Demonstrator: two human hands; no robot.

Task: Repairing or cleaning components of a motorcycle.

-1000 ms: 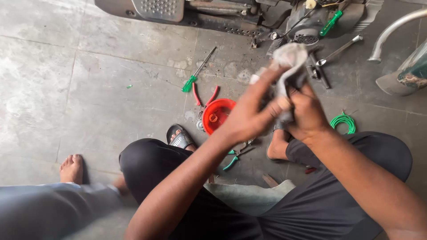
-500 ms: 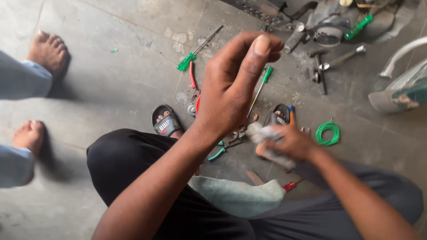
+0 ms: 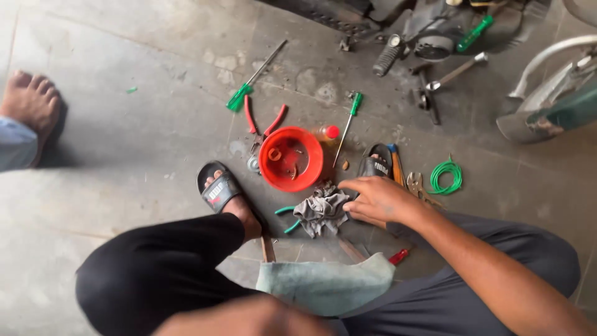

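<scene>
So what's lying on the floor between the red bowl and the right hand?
In the head view, a crumpled grey rag lies between the red bowl and the right hand, whose fingertips touch its edge. Green-handled pliers poke out from under it.

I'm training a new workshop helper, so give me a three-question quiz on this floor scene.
1. True or false: the right hand rests on the grey rag.
2. What colour is the bowl beside the rag?
3. The coiled green wire lies: A) inside the bowl, B) on the floor to the right of the hand, C) under the rag.

Key: 1 true; 2 red; 3 B.
</scene>
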